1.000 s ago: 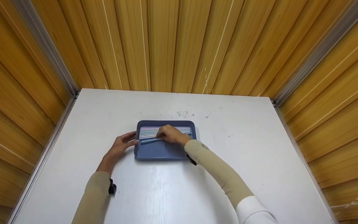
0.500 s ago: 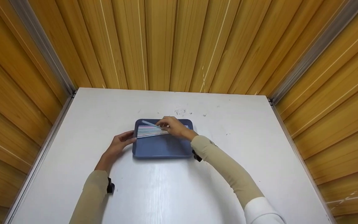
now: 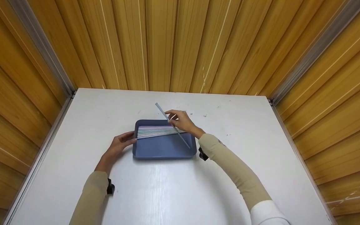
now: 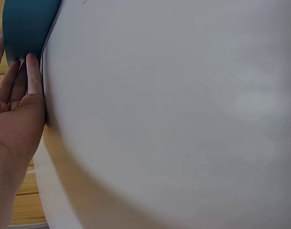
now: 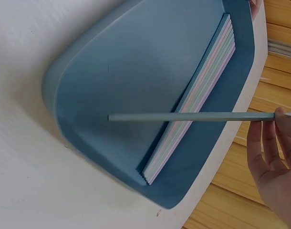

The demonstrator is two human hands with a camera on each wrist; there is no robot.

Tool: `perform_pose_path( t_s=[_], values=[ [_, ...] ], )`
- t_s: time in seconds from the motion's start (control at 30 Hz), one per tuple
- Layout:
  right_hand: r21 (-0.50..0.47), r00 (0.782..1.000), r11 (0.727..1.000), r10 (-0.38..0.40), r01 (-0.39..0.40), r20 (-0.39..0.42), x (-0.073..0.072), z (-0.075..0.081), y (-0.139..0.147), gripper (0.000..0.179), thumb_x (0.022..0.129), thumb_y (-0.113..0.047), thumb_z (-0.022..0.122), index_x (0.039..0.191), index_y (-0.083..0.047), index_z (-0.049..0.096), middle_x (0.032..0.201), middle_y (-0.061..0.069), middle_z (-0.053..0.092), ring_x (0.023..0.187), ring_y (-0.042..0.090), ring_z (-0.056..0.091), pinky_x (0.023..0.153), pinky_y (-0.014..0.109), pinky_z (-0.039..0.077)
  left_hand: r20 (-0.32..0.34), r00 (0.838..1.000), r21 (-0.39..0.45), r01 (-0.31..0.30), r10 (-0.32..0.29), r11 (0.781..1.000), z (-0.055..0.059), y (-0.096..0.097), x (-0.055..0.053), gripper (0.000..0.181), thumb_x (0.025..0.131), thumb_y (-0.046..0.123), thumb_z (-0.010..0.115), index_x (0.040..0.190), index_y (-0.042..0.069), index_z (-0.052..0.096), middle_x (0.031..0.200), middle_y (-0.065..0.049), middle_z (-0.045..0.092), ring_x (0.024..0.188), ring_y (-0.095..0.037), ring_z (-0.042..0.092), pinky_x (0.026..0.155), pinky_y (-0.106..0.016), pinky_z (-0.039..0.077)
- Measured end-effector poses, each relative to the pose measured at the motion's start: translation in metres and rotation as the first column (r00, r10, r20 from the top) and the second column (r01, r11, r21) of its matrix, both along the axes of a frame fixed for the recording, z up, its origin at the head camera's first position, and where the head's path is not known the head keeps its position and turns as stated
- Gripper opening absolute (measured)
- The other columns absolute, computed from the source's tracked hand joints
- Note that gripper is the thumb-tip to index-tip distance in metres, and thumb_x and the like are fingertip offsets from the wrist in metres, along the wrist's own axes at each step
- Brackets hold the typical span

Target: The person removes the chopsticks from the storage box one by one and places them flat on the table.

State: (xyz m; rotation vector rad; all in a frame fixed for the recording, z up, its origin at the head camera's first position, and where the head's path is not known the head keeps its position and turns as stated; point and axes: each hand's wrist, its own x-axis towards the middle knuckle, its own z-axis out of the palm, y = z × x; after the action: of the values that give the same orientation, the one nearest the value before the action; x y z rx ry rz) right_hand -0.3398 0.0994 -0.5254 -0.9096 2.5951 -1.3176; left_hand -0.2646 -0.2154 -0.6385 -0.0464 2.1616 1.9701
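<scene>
My right hand (image 3: 183, 122) pinches a long, thin, pale blue stick (image 3: 162, 112) between thumb and fingers. The stick slants over the blue-grey tray (image 3: 158, 148), one end beyond its back rim and the other low over its right part. In the right wrist view the blunt lower end of the stick shows clearly, and the thumb presses on its upper part. Several pastel sticks (image 5: 164, 152) in pink, green and lilac lie side by side along the back of the tray. My left hand (image 3: 119, 147) touches the left wall of the tray with extended fingers, seen also in the left wrist view.
The tray stands on a white table (image 3: 155, 187) with dark scuff marks behind it. Yellow wood-patterned panels (image 3: 164, 47) enclose the back and both sides. Metal posts (image 3: 42, 47) stand at the back corners.
My right hand has lifted the pale blue stick out of the tray and moved back and to the right; the stick has swung to a steeper slant. My left hand has stayed at the tray's left wall.
</scene>
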Motion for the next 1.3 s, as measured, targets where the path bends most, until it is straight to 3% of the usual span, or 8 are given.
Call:
perform_pose_path(
  t_s=[0.17, 0.37, 0.57, 0.67, 0.8, 0.97, 1.13, 1.3],
  values=[
    [-0.045, 0.997, 0.997, -0.059, 0.061, 0.046, -0.001, -0.001, 0.007, 0.039, 0.093, 0.004, 0.069, 0.131, 0.007, 0.062, 0.102, 0.026, 0.07, 0.09, 0.04, 0.073, 0.067, 0.029, 0.063, -0.028, 1.0, -0.005, -0.003, 0.003, 1.0, 0.0, 0.001, -0.001, 0.064, 0.094, 0.017, 0.075, 0.149, -0.002, 0.048, 0.153, -0.024, 0.05, 0.145, -0.037, 0.047, 0.103, -0.013, 0.048],
    [-0.081, 0.988, 0.988, -0.12, 0.128, 0.093, -0.005, -0.008, 0.018, 0.04, 0.096, 0.001, 0.067, 0.135, 0.007, 0.061, 0.103, 0.027, 0.071, 0.089, 0.036, 0.075, 0.067, 0.03, 0.064, -0.032, 0.999, 0.003, -0.015, 0.015, 1.0, -0.001, 0.003, 0.0, 0.062, 0.094, 0.015, 0.075, 0.148, -0.002, 0.05, 0.152, -0.024, 0.051, 0.143, -0.035, 0.049, 0.098, -0.011, 0.05],
    [-0.134, 0.972, 0.966, -0.21, 0.222, 0.103, -0.004, -0.011, 0.034, 0.038, 0.093, -0.001, 0.071, 0.129, 0.01, 0.065, 0.103, 0.029, 0.073, 0.089, 0.036, 0.074, 0.067, 0.014, 0.056, -0.02, 1.0, 0.011, -0.024, 0.024, 1.0, -0.001, 0.004, 0.0, 0.06, 0.095, 0.012, 0.074, 0.148, -0.001, 0.051, 0.151, -0.024, 0.052, 0.142, -0.035, 0.049, 0.098, -0.011, 0.05],
    [-0.157, 0.953, 0.944, -0.27, 0.289, 0.135, -0.004, -0.012, 0.043, 0.034, 0.093, -0.001, 0.073, 0.125, 0.01, 0.068, 0.103, 0.029, 0.074, 0.082, 0.024, 0.074, 0.064, 0.01, 0.052, -0.018, 0.999, 0.02, -0.03, 0.031, 0.999, 0.0, 0.004, 0.001, 0.061, 0.094, 0.013, 0.075, 0.148, -0.001, 0.051, 0.151, -0.024, 0.052, 0.143, -0.036, 0.049, 0.098, -0.01, 0.049],
    [-0.172, 0.914, 0.908, -0.344, 0.382, 0.216, -0.007, -0.017, 0.057, 0.034, 0.093, -0.004, 0.073, 0.125, 0.007, 0.069, 0.103, 0.024, 0.075, 0.075, 0.004, 0.067, 0.063, 0.017, 0.059, -0.011, 0.999, 0.011, -0.035, 0.035, 0.999, 0.0, 0.003, 0.002, 0.065, 0.092, 0.018, 0.078, 0.149, 0.0, 0.051, 0.152, -0.022, 0.052, 0.143, -0.034, 0.05, 0.105, -0.016, 0.049],
    [-0.254, 0.88, 0.862, -0.354, 0.438, 0.317, -0.006, -0.021, 0.079, 0.036, 0.093, -0.001, 0.073, 0.126, 0.01, 0.067, 0.1, 0.018, 0.076, 0.083, 0.018, 0.075, 0.072, 0.032, 0.065, 0.016, 0.999, 0.001, -0.047, 0.047, 0.999, 0.0, 0.003, 0.002, 0.067, 0.091, 0.022, 0.079, 0.149, 0.003, 0.051, 0.152, -0.019, 0.053, 0.141, -0.029, 0.052, 0.11, -0.022, 0.048],
    [-0.296, 0.856, 0.823, -0.379, 0.485, 0.35, -0.005, -0.026, 0.097, 0.032, 0.091, 0.001, 0.073, 0.122, 0.012, 0.069, 0.095, 0.015, 0.078, 0.083, 0.022, 0.076, 0.067, 0.024, 0.063, 0.016, 0.999, 0.009, -0.048, 0.048, 0.999, 0.0, 0.002, 0.002, 0.064, 0.092, 0.018, 0.078, 0.148, 0.002, 0.052, 0.152, -0.02, 0.053, 0.141, -0.029, 0.052, 0.103, -0.014, 0.049],
    [-0.319, 0.826, 0.78, -0.414, 0.538, 0.382, -0.003, -0.037, 0.112, 0.032, 0.091, 0.002, 0.073, 0.12, 0.015, 0.068, 0.091, 0.013, 0.078, 0.082, 0.019, 0.076, 0.066, 0.022, 0.063, 0.016, 1.0, 0.009, -0.025, 0.025, 1.0, 0.001, 0.002, 0.002, 0.064, 0.094, 0.019, 0.076, 0.15, 0.002, 0.049, 0.153, -0.02, 0.052, 0.144, -0.032, 0.048, 0.105, -0.017, 0.049]
  ],
)
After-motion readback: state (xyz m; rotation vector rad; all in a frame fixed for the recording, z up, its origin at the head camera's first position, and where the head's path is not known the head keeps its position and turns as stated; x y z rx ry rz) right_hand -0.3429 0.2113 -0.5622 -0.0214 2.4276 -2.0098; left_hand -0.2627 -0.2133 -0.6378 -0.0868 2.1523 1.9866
